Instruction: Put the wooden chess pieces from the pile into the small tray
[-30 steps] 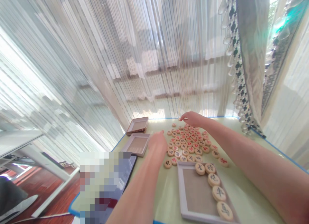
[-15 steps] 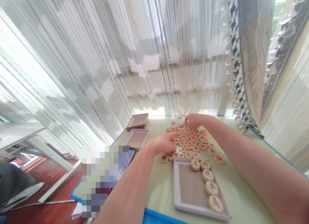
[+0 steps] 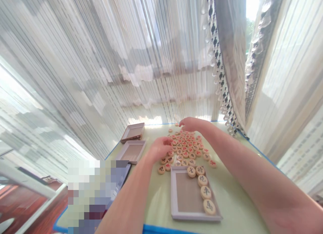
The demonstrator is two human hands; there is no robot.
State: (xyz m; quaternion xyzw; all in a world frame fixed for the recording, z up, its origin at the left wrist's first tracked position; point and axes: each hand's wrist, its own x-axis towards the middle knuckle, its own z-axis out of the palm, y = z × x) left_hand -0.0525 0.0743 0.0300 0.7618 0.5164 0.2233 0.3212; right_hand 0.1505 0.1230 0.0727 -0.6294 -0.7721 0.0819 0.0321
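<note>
A pile of round wooden chess pieces (image 3: 188,149) with red and black characters lies spread on the pale green table (image 3: 234,207). My left hand (image 3: 159,147) rests on the pile's left edge, fingers curled down over pieces. My right hand (image 3: 189,123) reaches to the pile's far edge with its fingers bent together near a few stray pieces; what they hold, if anything, is hidden. Close to me lies a white-framed tray (image 3: 176,197) with several pieces lined along its right side and top.
Two more shallow trays (image 3: 131,151) (image 3: 132,132) lie at the table's left. A dark flat device (image 3: 123,171), partly pixelated, lies at the near left. Sheer curtains surround the table, and a beaded drape (image 3: 227,92) hangs at the right. The table edge is blue.
My left hand has moved from beside the pile onto its left edge and curled its fingers. The right hand stays at the far edge. The view has swung to the right.
</note>
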